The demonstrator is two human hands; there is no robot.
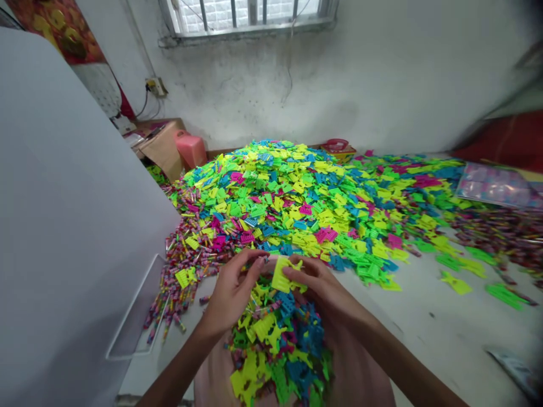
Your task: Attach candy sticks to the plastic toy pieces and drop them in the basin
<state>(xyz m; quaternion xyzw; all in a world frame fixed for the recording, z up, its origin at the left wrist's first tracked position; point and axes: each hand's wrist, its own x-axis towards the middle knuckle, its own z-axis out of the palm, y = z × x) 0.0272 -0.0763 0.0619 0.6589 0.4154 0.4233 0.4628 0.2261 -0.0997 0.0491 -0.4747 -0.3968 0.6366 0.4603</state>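
My right hand (316, 282) grips a flat yellow plastic piece (280, 275) with ridges and a cut-out shape, thumb on its face. Close by on the left, my left hand (231, 288) is closed, thumb against fingers. A small tip shows at its fingertips, but what it belongs to is hidden. Below both hands, a heap of loose plastic pieces (265, 328) in yellow, blue, green and pink lies on my lap, mixed with a few thin printed sticks. Beyond my hands rises a large pile of the same plastic pieces (292, 192).
Many printed pencil-like sticks (169, 305) lie left of the pile, beside a tall white panel (76, 215). A pink jug (190, 148) and a cardboard box (163, 150) stand at the back left. At right lies a clear-wrapped package (494, 183) near more sticks (504, 232).
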